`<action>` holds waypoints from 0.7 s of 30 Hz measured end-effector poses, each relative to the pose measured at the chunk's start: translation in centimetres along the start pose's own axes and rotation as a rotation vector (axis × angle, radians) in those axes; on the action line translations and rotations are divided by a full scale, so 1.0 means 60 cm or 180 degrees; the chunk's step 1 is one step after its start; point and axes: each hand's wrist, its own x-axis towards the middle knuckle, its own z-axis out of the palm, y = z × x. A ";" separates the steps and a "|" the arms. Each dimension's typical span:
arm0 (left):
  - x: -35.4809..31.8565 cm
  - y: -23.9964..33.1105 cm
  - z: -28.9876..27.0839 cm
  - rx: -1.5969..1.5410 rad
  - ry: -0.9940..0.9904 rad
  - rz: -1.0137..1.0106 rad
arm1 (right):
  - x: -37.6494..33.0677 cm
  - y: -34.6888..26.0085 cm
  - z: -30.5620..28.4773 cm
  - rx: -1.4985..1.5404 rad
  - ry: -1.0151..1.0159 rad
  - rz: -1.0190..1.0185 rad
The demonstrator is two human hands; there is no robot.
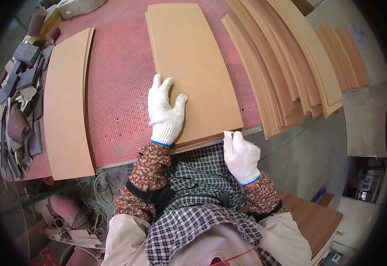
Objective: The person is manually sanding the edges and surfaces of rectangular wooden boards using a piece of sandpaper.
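Note:
My left hand (164,111), in a white knit glove, lies flat with fingers spread on the near left part of a stack of thin tan boards (193,57) in the middle of the red mesh table (118,88). My right hand (241,156), also gloved, pinches the near right corner of that stack at the table's front edge. A second stack of tan boards (67,106) lies to the left. A fanned pile of more tan boards (282,62) leans over the table's right side.
A heap of worn sanding pads and scraps (18,102) fills the table's far left. Brown panels (313,217) sit low at my right. Cables and clutter (78,208) lie on the floor at lower left. More boards (344,53) rest at the far right.

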 end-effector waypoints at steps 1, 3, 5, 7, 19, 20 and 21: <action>0.004 0.006 -0.004 0.0033 -0.0002 0.0016 | 0.005 -0.001 0.000 0.0034 0.0091 -0.0055; 0.011 0.011 -0.007 0.0072 -0.0004 0.0036 | 0.017 -0.003 -0.003 0.0075 0.0184 -0.0109; 0.012 0.013 -0.007 -0.0036 -0.0042 0.0020 | 0.031 -0.004 -0.008 -0.0107 -0.0023 -0.0141; 0.007 0.018 -0.006 0.0079 0.0013 0.0050 | 0.059 0.003 -0.006 -0.0015 -0.0139 -0.0155; 0.002 0.037 -0.008 -0.0023 -0.0065 -0.0057 | 0.515 0.009 0.128 -0.0297 -0.0305 -0.0210; -0.003 0.040 -0.011 -0.0016 -0.0080 -0.0047 | 0.553 0.011 0.139 -0.0244 -0.0274 -0.0277; -0.009 0.043 -0.018 0.0012 -0.0087 -0.0043 | 0.586 0.003 0.147 -0.0230 -0.0357 -0.0238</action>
